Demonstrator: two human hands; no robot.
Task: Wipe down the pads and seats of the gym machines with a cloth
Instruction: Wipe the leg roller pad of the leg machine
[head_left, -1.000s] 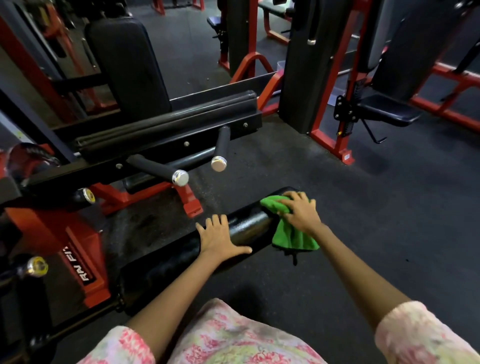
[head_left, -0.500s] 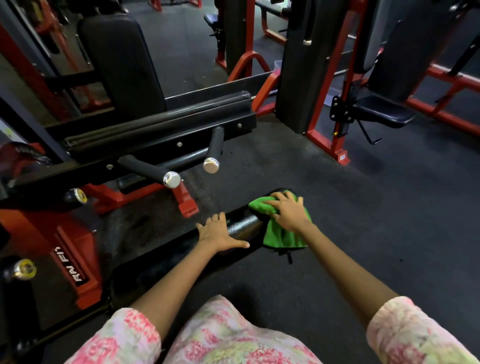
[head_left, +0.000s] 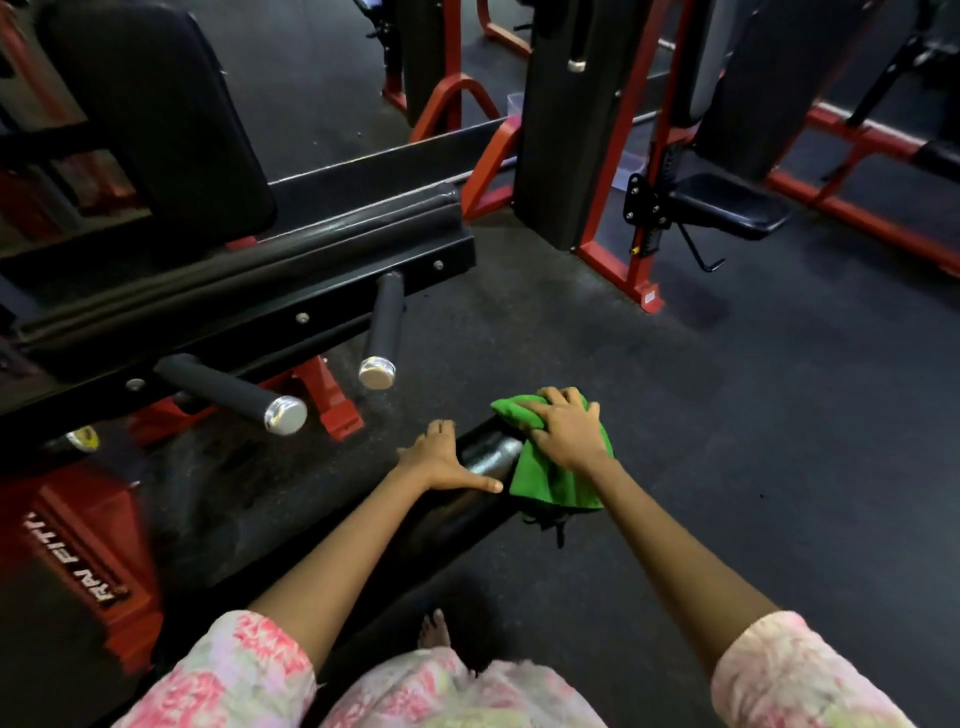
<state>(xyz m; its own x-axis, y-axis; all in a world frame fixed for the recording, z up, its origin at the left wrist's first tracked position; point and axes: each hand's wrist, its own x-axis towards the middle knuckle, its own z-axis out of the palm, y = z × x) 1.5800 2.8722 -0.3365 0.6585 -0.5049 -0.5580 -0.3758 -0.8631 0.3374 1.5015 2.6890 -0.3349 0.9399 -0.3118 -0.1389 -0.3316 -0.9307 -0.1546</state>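
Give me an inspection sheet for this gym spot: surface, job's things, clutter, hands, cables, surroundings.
Surface: dark rubber floor, speckled.
Job's things: green cloth draped over the end of the black roller pad.
Clutter: nothing seen.
Hands: left hand rests flat on the roller pad; right hand presses the cloth onto it.
Cables: nothing seen.
Surroundings: two black handles with chrome caps, red machine frames, a small black seat, a tall back pad.

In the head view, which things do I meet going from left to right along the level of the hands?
Red machine base → left hand → shiny black roller pad → right hand pressing the green cloth → bare floor.
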